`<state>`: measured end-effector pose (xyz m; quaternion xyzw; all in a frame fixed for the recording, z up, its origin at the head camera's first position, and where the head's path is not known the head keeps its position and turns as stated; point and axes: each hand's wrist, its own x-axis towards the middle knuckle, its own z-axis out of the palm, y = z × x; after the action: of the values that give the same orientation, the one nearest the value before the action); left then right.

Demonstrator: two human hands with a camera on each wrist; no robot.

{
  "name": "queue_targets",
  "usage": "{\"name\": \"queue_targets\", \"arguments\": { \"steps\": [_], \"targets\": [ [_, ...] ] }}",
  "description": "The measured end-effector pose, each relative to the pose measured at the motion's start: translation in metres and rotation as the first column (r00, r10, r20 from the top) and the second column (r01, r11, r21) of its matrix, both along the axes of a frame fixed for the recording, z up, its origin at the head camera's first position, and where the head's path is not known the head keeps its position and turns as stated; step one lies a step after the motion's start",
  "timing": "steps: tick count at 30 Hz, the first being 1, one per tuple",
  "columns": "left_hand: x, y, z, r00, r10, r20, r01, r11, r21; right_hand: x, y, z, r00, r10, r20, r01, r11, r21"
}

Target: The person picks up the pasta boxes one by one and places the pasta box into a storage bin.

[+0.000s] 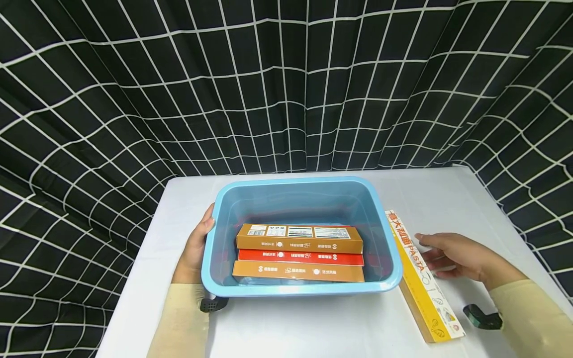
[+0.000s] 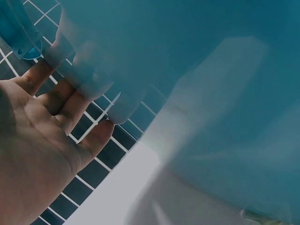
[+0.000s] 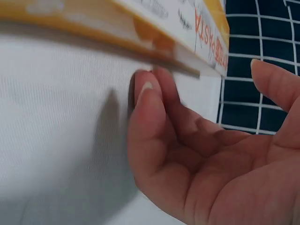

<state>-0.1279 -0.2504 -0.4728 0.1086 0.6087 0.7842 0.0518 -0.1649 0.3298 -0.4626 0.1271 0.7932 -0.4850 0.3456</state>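
Note:
A blue plastic bin (image 1: 293, 289) stands mid-table. My left hand (image 1: 197, 244) grips its left side, thumb at the rim; in the left wrist view the fingers of that hand (image 2: 47, 117) meet the blue wall (image 2: 225, 112), partly hidden. To the right of the bin lies a long yellow and white pasta box (image 1: 421, 278), set at a slant. My right hand (image 1: 456, 258) is beside its right edge, holding nothing. In the right wrist view this hand (image 3: 201, 154) has loosely bent fingers close to the pasta box (image 3: 140, 33), with the thumb apart.
Inside the bin lie a brown box (image 1: 300, 243), a red box (image 1: 300, 257) and an orange-brown box (image 1: 297, 271), side by side. The white tabletop (image 1: 286, 328) is bounded by black curtains (image 1: 286, 89) with white grid lines at the back and sides.

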Motion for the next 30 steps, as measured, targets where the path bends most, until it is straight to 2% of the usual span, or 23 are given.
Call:
{"name": "queue_targets", "arguments": {
  "steps": [8, 15, 30],
  "targets": [
    [0.000, 0.000, 0.001, 1.000, -0.003, -0.005, 0.003, 1.000, 0.010, -0.001, -0.006, 0.004, 1.000, 0.024, -0.019, -0.023, 0.998, 0.066],
    [0.000, 0.001, 0.001, 1.000, 0.001, -0.008, -0.001, 1.000, 0.005, -0.001, -0.009, 0.003, 1.000, -0.005, 0.022, 0.005, 1.000, 0.017],
    [0.000, 0.001, 0.001, 1.000, 0.009, -0.007, -0.009, 1.000, 0.003, 0.006, -0.020, -0.001, 1.000, -0.004, 0.011, 0.005, 0.996, -0.087]
  ]
}}
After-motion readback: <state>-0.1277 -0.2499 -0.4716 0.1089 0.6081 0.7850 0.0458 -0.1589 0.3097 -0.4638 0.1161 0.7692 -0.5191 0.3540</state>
